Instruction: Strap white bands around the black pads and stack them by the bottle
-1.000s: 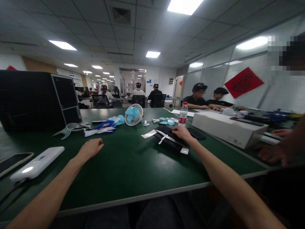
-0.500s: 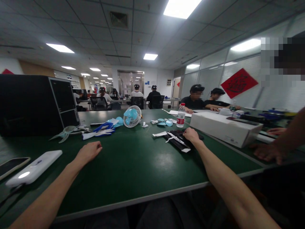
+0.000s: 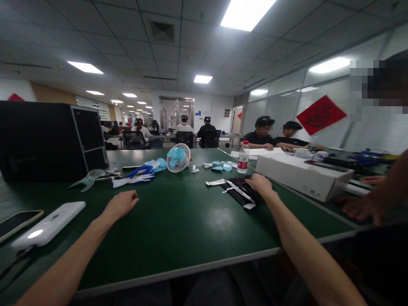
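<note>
L hand (image 3: 121, 204) loosely curled, blue-white gloves (image 3: 140, 173) just beyond; apart from R hand (image 3: 260, 185) on black pouch (image 3: 245, 185), prob. steadying it; grips unclear.

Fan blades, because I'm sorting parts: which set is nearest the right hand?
The blue blades beside the red-capped bottle; all others lie farther left of that hand.
</note>
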Tool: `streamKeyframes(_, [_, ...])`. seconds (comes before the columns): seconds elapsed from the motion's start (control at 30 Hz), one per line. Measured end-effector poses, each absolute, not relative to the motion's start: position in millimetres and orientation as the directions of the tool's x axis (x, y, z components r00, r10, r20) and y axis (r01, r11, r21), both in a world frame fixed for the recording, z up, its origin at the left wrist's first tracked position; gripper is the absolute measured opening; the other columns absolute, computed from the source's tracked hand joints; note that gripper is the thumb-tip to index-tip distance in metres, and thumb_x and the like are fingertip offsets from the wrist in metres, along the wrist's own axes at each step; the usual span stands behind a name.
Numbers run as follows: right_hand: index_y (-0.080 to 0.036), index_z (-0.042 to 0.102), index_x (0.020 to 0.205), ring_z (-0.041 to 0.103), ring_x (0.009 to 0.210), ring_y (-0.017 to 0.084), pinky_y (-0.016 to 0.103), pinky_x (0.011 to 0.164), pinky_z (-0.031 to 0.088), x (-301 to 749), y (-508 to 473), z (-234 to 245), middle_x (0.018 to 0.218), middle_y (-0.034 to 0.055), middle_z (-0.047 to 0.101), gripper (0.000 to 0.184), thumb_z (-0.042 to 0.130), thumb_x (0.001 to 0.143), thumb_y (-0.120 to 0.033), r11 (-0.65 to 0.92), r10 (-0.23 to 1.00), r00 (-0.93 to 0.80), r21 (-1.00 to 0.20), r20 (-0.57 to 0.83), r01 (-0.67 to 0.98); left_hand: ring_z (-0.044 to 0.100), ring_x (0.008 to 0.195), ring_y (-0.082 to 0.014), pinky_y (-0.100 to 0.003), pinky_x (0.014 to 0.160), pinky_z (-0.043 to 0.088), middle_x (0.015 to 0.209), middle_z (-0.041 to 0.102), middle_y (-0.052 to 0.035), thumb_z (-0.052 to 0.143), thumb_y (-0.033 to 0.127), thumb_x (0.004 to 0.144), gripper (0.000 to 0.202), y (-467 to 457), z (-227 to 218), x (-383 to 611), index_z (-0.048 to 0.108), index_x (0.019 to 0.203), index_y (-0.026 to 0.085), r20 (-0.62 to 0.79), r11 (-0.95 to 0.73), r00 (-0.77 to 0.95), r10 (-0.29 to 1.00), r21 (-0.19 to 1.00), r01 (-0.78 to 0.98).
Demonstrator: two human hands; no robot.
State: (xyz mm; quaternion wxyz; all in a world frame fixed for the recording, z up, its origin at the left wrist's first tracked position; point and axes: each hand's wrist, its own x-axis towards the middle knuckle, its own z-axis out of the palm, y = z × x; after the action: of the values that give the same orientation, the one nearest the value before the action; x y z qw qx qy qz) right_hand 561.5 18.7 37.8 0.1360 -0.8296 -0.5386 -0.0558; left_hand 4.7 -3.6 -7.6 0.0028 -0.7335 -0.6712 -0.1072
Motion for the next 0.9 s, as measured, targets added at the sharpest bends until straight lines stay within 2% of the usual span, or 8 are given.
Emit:
streamKeyframes(0.1, [-0.016,0.068,0.093,0.064,0.091,0.029,0.036,0.073,0.048,560.0,-1.2,37.3,0.097,0.0166,0.067,0.045,0.051,0.079,-0.055,-0.380,0.880,0.415,-0.180,0.233,0.907,0.064,0.088,-0.0222,-0.030,0.072,0.047,0.102,0.068,-0.0081,0.041,0.040,0.084,0.030,-4.9,-7.2,7.8,0.060,0.097,0.022,0.168,-0.111,0.088,0.982,0.136,0.984])
streamKeyframes(0.2, [-0.018,0.068,0.086,0.066,0.080,0.026,0.032,0.066,0.047,563.3,-22.4,27.4,0.085,0.0132,0.069,0.045,0.051,0.078,-0.058,-0.376,0.892,0.419,-0.236,0.169,0.896,0.064,0.088,-0.0222,-0.030,0.072,0.047,0.101,0.068,-0.0079,0.041,0.040,0.083,0.030,-6.8,-5.9,13.2,0.061,0.097,0.022,0.191,-0.139,0.113,0.975,0.126,0.982])
streamKeyframes(0.33, [-0.016,0.066,0.077,0.064,0.063,0.019,0.025,0.052,0.042,564.5,-40.1,12.5,0.070,0.0093,0.069,0.040,0.053,0.079,-0.054,-0.308,0.935,0.353,-0.396,0.045,0.865,0.063,0.088,-0.0229,-0.031,0.071,0.047,0.101,0.068,-0.0081,0.041,0.042,0.082,0.032,-7.8,-5.4,17.1,0.061,0.097,0.022,0.173,-0.144,0.119,0.978,0.144,0.979])
streamKeyframes(0.5, [-0.015,0.066,0.079,0.059,0.052,0.014,0.021,0.043,0.037,558.9,-42.3,4.6,0.066,0.0061,0.067,0.031,0.062,0.075,-0.045,-0.232,0.953,0.301,-0.544,0.039,0.806,0.063,0.089,-0.0230,-0.032,0.072,0.048,0.103,0.067,-0.0088,0.041,0.041,0.083,0.032,-6.1,-7.7,13.6,0.061,0.098,0.022,0.167,-0.141,0.114,0.979,0.159,0.977])
streamKeyframes(0.63, [-0.014,0.066,0.078,0.057,0.049,0.013,0.020,0.042,0.036,557.2,-42.0,5.4,0.062,0.0048,0.066,0.026,0.069,0.069,-0.038,-0.249,0.942,0.331,-0.556,0.050,0.793,0.064,0.088,-0.0226,-0.032,0.073,0.048,0.101,0.067,-0.0084,0.041,0.039,0.084,0.029,-7.0,-6.8,13.9,0.061,0.096,0.022,0.171,-0.148,0.122,0.978,0.147,0.978])
streamKeyframes(0.8, [-0.014,0.064,0.074,0.059,0.050,0.015,0.021,0.042,0.037,558.1,-44.3,6.8,0.063,0.0065,0.066,0.038,0.065,0.070,-0.052,-0.284,0.936,0.350,-0.509,0.035,0.812,0.064,0.088,-0.0225,-0.032,0.072,0.048,0.102,0.067,-0.0087,0.042,0.039,0.083,0.029,-12.0,-2.3,19.0,0.061,0.097,0.022,0.164,-0.129,0.102,0.981,0.159,0.979])
streamKeyframes(0.9, [-0.014,0.063,0.074,0.058,0.050,0.014,0.021,0.040,0.037,557.6,-44.3,4.7,0.064,0.0065,0.067,0.036,0.063,0.073,-0.051,-0.271,0.947,0.320,-0.546,-0.006,0.793,0.063,0.089,-0.0227,-0.032,0.073,0.049,0.103,0.067,-0.0085,0.042,0.040,0.083,0.030,-13.4,-1.1,19.9,0.061,0.097,0.022,0.159,-0.133,0.108,0.981,0.162,0.978])
